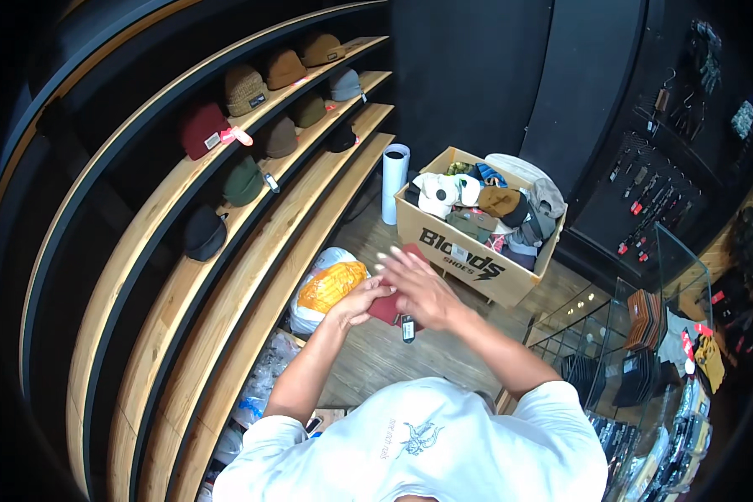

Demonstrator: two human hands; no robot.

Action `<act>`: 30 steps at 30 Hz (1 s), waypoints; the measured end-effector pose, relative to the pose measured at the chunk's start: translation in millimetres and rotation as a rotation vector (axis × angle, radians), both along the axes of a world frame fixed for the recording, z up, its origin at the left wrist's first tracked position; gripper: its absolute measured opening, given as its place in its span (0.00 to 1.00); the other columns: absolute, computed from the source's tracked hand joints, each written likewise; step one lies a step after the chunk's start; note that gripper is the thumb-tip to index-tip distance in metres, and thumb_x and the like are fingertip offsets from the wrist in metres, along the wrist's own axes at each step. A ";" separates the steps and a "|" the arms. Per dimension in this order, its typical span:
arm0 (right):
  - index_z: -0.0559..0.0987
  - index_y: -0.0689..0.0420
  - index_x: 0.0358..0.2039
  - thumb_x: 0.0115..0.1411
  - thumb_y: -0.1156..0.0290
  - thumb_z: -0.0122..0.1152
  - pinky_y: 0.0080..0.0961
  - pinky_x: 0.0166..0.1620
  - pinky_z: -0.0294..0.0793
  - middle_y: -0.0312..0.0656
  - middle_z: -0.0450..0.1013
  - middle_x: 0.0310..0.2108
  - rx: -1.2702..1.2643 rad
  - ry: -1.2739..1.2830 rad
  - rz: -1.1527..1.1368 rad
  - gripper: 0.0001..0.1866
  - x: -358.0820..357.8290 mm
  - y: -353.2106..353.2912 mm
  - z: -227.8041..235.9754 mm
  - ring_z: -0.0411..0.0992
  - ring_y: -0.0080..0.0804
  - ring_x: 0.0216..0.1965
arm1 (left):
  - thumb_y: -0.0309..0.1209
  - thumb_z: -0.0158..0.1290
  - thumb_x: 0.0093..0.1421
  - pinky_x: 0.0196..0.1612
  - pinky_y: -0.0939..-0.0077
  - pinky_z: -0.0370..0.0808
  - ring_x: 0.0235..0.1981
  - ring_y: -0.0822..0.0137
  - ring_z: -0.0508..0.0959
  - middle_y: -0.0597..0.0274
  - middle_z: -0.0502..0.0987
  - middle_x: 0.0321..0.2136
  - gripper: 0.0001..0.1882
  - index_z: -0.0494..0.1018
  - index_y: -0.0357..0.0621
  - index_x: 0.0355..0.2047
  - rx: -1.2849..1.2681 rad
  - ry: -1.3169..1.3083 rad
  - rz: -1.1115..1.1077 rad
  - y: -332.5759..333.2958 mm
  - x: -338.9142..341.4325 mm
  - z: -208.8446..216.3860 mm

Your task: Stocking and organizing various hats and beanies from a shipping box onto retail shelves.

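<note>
A maroon knit beanie [384, 310] with a dark hanging tag [407, 330] is held in front of my chest. My left hand [359, 302] is closed on its left side, thumb along the top. Over the beanie lies my right hand [425, 294], its fingers stretched out flat and pointing up to the left. It hides much of the beanie, and I cannot tell whether its palm touches the cloth.
Curved wooden shelves [251, 238] on the left carry several beanies [243, 180]. Ahead stands a cardboard box [468, 261] heaped with caps, beside a white roll [395, 186]. Plastic bags [330, 284] sit by the lowest shelf. A glass case [594, 335] stands at right.
</note>
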State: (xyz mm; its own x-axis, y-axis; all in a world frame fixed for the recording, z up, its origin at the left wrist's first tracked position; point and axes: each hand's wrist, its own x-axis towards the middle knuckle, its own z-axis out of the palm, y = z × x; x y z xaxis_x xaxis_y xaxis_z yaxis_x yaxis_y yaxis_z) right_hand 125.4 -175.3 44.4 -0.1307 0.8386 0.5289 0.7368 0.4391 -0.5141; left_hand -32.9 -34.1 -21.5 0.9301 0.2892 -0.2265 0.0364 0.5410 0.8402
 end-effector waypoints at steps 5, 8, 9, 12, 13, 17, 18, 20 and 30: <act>0.56 0.60 0.68 0.71 0.42 0.20 0.33 0.72 0.43 0.51 0.48 0.71 -0.601 0.285 -0.460 0.39 74.1 -1.7 -117.3 0.44 0.43 0.72 | 0.24 0.49 0.64 0.59 0.70 0.73 0.55 0.66 0.75 0.56 0.73 0.55 0.31 0.55 0.39 0.67 0.003 0.017 -0.029 5.9 -13.2 -23.2; 0.55 0.62 0.68 0.67 0.35 0.31 0.33 0.71 0.44 0.50 0.49 0.71 -0.652 0.496 -0.368 0.45 62.6 22.6 -104.4 0.45 0.42 0.72 | 0.24 0.50 0.64 0.58 0.71 0.72 0.54 0.66 0.75 0.56 0.73 0.55 0.26 0.61 0.38 0.62 -0.064 -0.011 -0.030 9.3 -15.7 -18.5; 0.59 0.61 0.67 0.65 0.34 0.40 0.33 0.69 0.50 0.51 0.54 0.69 -0.638 0.576 -0.323 0.45 56.1 28.1 -111.6 0.52 0.42 0.70 | 0.24 0.50 0.64 0.58 0.71 0.72 0.54 0.66 0.75 0.56 0.73 0.55 0.26 0.61 0.38 0.62 -0.064 -0.010 -0.035 7.5 -16.1 -20.2; 0.67 0.61 0.62 0.63 0.45 0.57 0.30 0.62 0.63 0.43 0.68 0.59 -0.690 1.208 -0.095 0.37 52.5 40.3 -126.0 0.66 0.30 0.59 | 0.24 0.51 0.63 0.59 0.71 0.72 0.55 0.66 0.74 0.55 0.70 0.57 0.31 0.56 0.38 0.66 -0.019 -0.054 -0.036 7.9 -14.2 -15.4; 0.69 0.61 0.60 0.63 0.49 0.59 0.28 0.59 0.66 0.41 0.71 0.56 -0.619 1.191 -0.090 0.34 52.2 44.7 -122.6 0.68 0.28 0.56 | 0.24 0.51 0.63 0.59 0.71 0.72 0.55 0.66 0.74 0.55 0.70 0.57 0.31 0.56 0.38 0.66 -0.013 -0.054 -0.036 12.1 -15.5 -15.2; 0.75 0.61 0.53 0.60 0.60 0.67 0.24 0.51 0.73 0.38 0.76 0.47 -0.608 0.869 -0.012 0.25 51.4 49.8 -68.3 0.73 0.25 0.46 | 0.31 0.56 0.63 0.62 0.69 0.67 0.59 0.67 0.70 0.57 0.68 0.59 0.34 0.55 0.39 0.66 0.099 -0.043 -0.088 16.7 -24.7 -10.4; 0.77 0.61 0.50 0.59 0.62 0.68 0.25 0.50 0.73 0.37 0.78 0.43 -0.632 0.759 -0.022 0.23 53.2 53.2 -57.5 0.74 0.23 0.44 | 0.34 0.57 0.63 0.63 0.68 0.67 0.60 0.66 0.70 0.57 0.68 0.60 0.35 0.55 0.39 0.66 0.087 -0.038 -0.094 18.6 -23.6 -5.4; 0.77 0.60 0.50 0.57 0.60 0.70 0.26 0.49 0.73 0.39 0.78 0.42 -0.678 0.448 0.037 0.24 45.8 64.6 -25.1 0.74 0.25 0.44 | 0.37 0.57 0.63 0.63 0.66 0.66 0.61 0.66 0.68 0.58 0.67 0.60 0.36 0.55 0.41 0.66 0.094 -0.022 -0.124 22.8 -19.5 -4.4; 0.66 0.63 0.62 0.70 0.58 0.45 0.37 0.67 0.56 0.55 0.62 0.63 0.219 0.131 -0.567 0.26 -0.7 71.9 51.6 0.59 0.51 0.66 | 0.49 0.47 0.68 0.60 0.63 0.71 0.58 0.63 0.72 0.57 0.72 0.57 0.29 0.62 0.46 0.62 -0.235 0.027 0.222 21.1 11.9 -9.3</act>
State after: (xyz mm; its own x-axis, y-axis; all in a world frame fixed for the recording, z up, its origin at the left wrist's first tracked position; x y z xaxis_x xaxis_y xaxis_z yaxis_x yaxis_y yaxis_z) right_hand 124.7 -103.4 96.0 0.3805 0.6286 0.6783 0.8234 0.1036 -0.5579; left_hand -21.0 -13.0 -30.7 0.8426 0.4216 -0.3351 -0.0838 0.7173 0.6917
